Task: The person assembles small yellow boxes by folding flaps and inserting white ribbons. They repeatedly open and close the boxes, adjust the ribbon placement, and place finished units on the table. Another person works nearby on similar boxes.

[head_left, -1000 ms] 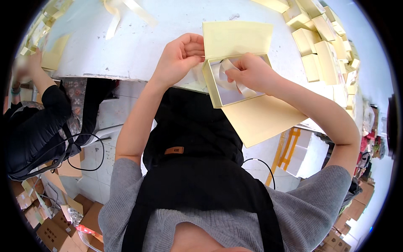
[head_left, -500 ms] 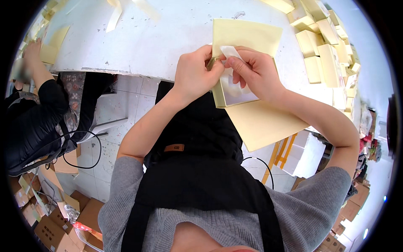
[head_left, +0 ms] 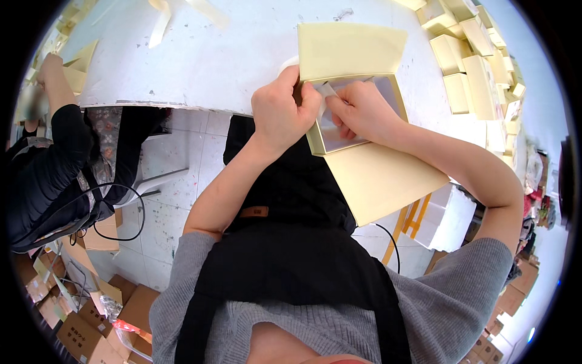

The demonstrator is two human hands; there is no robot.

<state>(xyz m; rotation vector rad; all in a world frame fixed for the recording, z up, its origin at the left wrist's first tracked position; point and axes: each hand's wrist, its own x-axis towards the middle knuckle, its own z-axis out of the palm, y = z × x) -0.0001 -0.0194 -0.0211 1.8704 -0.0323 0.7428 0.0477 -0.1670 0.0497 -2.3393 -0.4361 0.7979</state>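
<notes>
A pale yellow box point(head_left: 314, 141) sits at the table's near edge, one flap point(head_left: 351, 51) raised at the back and a larger flap point(head_left: 388, 185) hanging over the edge toward me. My left hand point(head_left: 279, 112) is closed round the box's left wall, thumb toward the inside. Reaching into the box, my right hand point(head_left: 367, 110) has its fingers curled together by the left wall, pinching a whitish strip point(head_left: 327, 91). The strip's lower part and my right fingertips are partly hidden. Behind my left hand, a rounded white thing point(head_left: 290, 63) shows only in part.
Many yellow boxes point(head_left: 451, 57) are piled at the right of the white table point(head_left: 200, 67). Loose pale strips point(head_left: 159, 24) lie at the far left. A co-worker's arm point(head_left: 63, 97) reaches over the table at left. Cardboard boxes point(head_left: 82, 333) stand on the floor.
My right hand has gone deeper into the box, taking the strip lower and more upright. The box's back flap has shifted slightly left; my left hand stays at the left wall.
</notes>
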